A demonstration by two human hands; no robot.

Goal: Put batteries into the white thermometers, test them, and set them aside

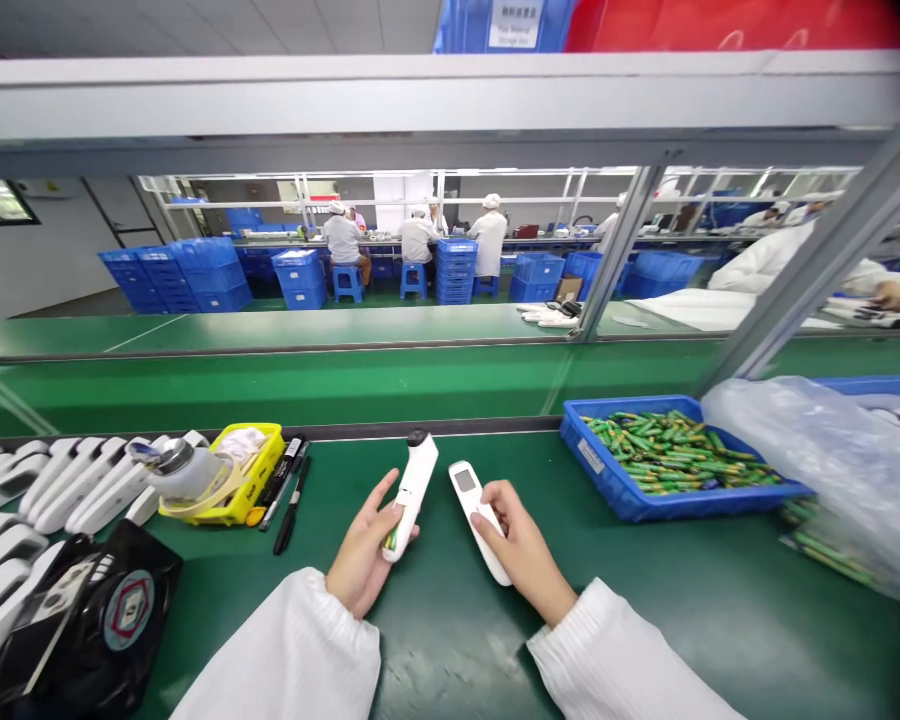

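Observation:
My left hand (pixel 369 550) is closed around a white infrared thermometer (pixel 418 478), tilted with its dark tip up. Green batteries show in an opening near its lower end, by my thumb. To the right, my right hand (pixel 511 530) grips a second white thermometer (pixel 474 505) with a small grey screen. Its lower end slants toward me, and my thumb lies across its body. The two thermometers are apart, above the green bench top (pixel 450 650).
At right stands a blue tray (pixel 607 490) of green batteries beside a clear plastic bag (pixel 817 470). At left are rows of white thermometers (pixel 82 480), a yellow basket (pixel 270 470), black markers (pixel 292 505) and a black bag (pixel 82 620). A metal frame and belt lie ahead; people work beyond.

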